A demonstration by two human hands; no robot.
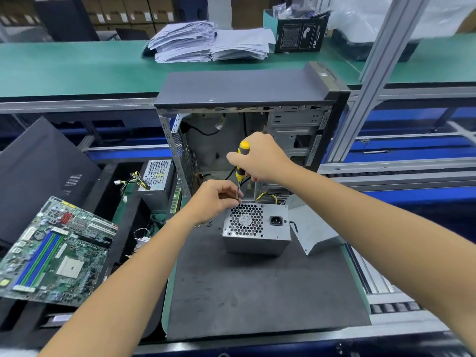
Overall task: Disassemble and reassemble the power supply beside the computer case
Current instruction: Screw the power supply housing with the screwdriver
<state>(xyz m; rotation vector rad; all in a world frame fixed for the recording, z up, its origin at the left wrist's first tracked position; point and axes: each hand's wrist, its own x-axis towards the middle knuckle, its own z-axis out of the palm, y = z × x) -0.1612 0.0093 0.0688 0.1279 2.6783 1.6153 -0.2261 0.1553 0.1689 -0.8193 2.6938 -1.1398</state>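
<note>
A grey power supply (257,237) with a honeycomb fan grille and a socket on its upward face stands on the dark mat (257,292), in front of the open computer case (247,130). My right hand (260,157) grips a yellow-and-black screwdriver (242,161), held upright with its tip at the supply's top left corner. My left hand (216,198) pinches the screwdriver's metal shaft just above that corner. A loose grey metal cover (314,233) lies to the right of the supply.
A green motherboard (51,251) lies at the left. A second power supply (157,176) with loose cables stands left of the case. Small screws (206,224) lie on the mat. Paper stacks (211,42) and a black box (298,34) sit on the far green bench.
</note>
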